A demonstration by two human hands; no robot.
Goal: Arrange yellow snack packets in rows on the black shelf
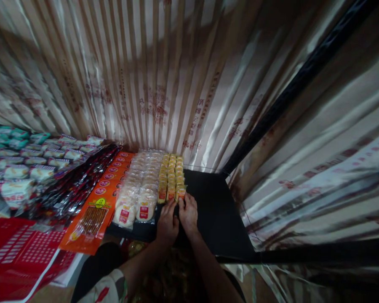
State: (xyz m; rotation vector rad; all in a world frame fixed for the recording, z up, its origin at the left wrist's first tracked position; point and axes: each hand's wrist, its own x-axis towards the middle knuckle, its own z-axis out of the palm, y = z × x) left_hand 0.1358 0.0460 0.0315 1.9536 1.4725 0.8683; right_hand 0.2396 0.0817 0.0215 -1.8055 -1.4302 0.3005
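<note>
Small yellow snack packets (pixel 171 174) stand in three narrow rows on a black shelf (pixel 214 210). At the front of the middle row, my left hand (pixel 167 222) reaches out with its fingers extended, the fingertips touching or just short of the packets. My right hand (pixel 188 212) pinches the front packet (pixel 181 192) of the right-hand row between thumb and fingers. Just left of these rows lie two rows of clear-wrapped pale round crackers (pixel 145 206) with red labels.
Orange packs of brown sticks (pixel 94 216) overlap in a row left of the crackers. Beyond them are dark red shiny packs (pixel 78 185) and several white packets (pixel 15 191). A red printed bag (pixel 19 256) lies lower left. Behind hangs a pleated printed curtain (pixel 158 84), with a black post (pixel 271 113) at right.
</note>
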